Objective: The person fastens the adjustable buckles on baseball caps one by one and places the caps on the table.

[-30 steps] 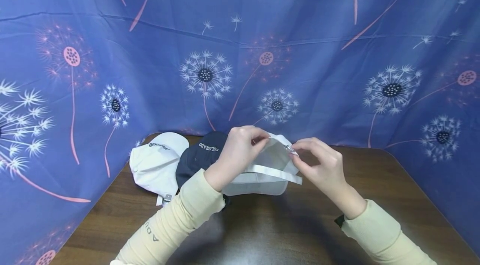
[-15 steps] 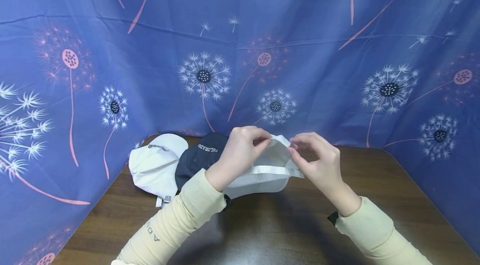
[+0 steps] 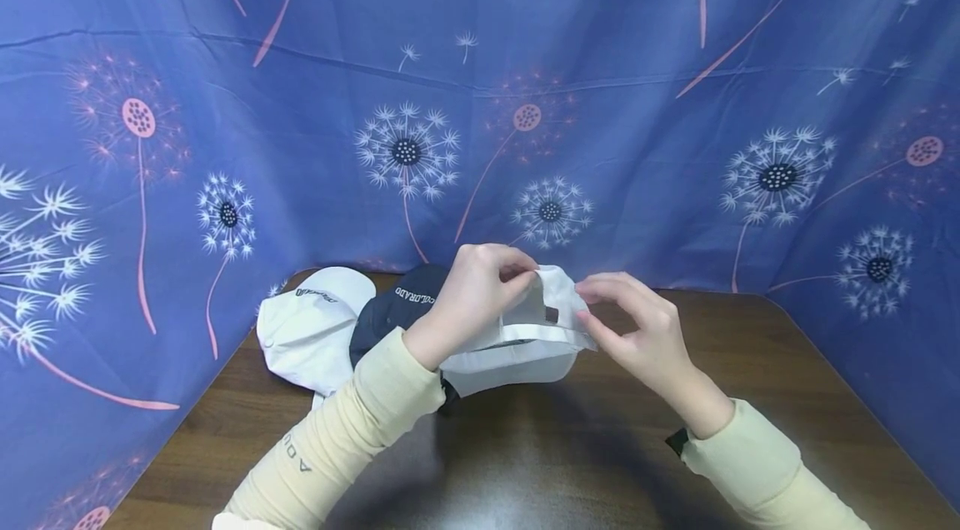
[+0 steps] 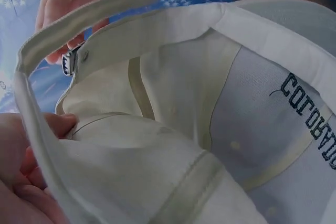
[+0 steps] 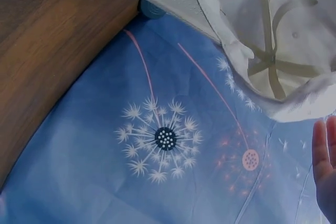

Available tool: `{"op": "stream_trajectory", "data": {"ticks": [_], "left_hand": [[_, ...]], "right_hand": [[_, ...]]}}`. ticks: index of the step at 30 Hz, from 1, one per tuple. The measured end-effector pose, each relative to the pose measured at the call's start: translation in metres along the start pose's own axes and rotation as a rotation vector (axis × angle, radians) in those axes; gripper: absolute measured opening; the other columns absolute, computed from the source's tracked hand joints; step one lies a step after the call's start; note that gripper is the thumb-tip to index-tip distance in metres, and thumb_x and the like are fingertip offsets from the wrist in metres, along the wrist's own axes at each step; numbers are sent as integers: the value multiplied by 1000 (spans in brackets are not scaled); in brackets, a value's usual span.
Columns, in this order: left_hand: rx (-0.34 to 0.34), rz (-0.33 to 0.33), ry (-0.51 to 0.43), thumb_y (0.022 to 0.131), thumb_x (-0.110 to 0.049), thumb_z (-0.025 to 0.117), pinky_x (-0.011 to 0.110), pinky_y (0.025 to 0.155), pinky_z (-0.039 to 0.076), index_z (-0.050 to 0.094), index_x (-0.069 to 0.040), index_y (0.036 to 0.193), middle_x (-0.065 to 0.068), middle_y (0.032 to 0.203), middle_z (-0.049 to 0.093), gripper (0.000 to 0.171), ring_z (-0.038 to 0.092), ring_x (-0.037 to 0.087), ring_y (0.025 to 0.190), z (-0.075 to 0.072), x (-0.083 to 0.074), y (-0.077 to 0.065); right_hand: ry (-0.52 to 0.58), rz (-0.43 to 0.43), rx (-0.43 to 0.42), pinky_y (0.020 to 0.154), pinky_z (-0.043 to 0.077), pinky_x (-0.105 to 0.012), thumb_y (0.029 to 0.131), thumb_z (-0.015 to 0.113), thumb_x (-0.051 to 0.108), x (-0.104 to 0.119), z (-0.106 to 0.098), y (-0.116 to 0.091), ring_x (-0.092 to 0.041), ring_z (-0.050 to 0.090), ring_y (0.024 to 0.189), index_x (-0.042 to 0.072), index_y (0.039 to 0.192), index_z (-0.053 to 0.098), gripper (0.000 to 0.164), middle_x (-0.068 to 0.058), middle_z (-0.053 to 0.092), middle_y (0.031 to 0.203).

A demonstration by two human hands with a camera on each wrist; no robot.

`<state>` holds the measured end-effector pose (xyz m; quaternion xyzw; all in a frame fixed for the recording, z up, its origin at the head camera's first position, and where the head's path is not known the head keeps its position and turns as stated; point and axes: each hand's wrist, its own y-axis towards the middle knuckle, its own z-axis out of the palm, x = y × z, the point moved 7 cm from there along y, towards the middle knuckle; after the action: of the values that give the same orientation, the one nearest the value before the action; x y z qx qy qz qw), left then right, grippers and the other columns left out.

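A white baseball cap (image 3: 517, 367) hangs above the table between both hands, its inside showing in the left wrist view. My left hand (image 3: 476, 292) pinches the back edge of the cap between thumb and fingers. On the other side, my right hand (image 3: 637, 322) pinches the edge with thumb and fingertips. The left wrist view has right-hand fingers close by the metal buckle (image 4: 68, 62). The free end of the back strap (image 4: 113, 6) arches past the buckle, apart from it. Dark reversed lettering (image 4: 310, 116) shows through the front panel.
On the brown wooden table (image 3: 570, 463), a dark cap (image 3: 382, 313) lettered COLORADO lies partly behind my left hand. Another white cap (image 3: 307, 330) lies left of it. A blue dandelion-print cloth (image 3: 637, 138) hangs around the table's back and sides.
The back of the white cap has tilted, and its strap has swung inward from the right. The buckle, earlier visible at my right fingertips, no longer shows in the head view. Both hands keep their places.
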<state>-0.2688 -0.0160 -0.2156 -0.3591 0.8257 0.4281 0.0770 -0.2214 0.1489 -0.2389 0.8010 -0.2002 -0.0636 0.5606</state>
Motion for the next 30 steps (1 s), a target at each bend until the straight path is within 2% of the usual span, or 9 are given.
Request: {"op": "stream_trajectory", "data": {"ticks": [5,8,13,15,21,24,30], "left_hand": [[18,-32,18,78,-13,62,12,57,44,71,-15,82,-9,72,66,11,53,-3,60,-1,3,3],[21,-44,5,78,-12,61,12,57,44,71,-15,82,-9,72,65,11,54,-3,60,-1,4,4],[25,-57,-10,78,-12,61,12,58,45,71,-15,81,-9,72,66,12,54,-3,61,0,5,5],[27,-59,-8,78,-12,61,12,58,45,71,-15,81,-9,72,66,11,55,-3,61,0,5,5],[45,-61,-10,79,-15,63,13,59,45,71,-15,82,-8,73,66,8,56,-3,63,2,5,5],[59,-62,-28,79,-17,64,13,60,45,70,-15,83,-8,75,67,7,56,-3,64,3,5,5],[92,-69,-32,79,-16,65,12,59,46,70,-13,83,-6,75,67,7,58,-2,65,5,5,4]], "right_hand": [[-32,-93,46,86,42,-20,74,71,20,6,10,-4,-22,56,90,-1,95,65,30,-12,63,95],[-84,-116,79,90,40,-20,76,69,25,7,16,-7,-25,54,96,-1,101,64,36,-14,61,103],[-163,-129,58,92,39,-23,75,69,28,6,20,-10,-30,52,98,0,103,63,41,-16,59,107],[-171,-131,42,89,41,-24,75,69,27,6,21,-10,-29,53,96,-1,101,63,39,-16,59,104],[-165,-131,-11,66,43,-20,75,65,19,6,21,-10,-19,54,79,-1,89,64,25,-10,61,89],[-161,-140,-57,59,43,-19,76,62,16,8,17,-9,-16,55,70,0,81,64,18,-7,62,80],[-158,-165,-128,60,45,-18,75,60,11,14,10,-4,-17,57,62,-1,72,63,13,-7,62,70]]}}
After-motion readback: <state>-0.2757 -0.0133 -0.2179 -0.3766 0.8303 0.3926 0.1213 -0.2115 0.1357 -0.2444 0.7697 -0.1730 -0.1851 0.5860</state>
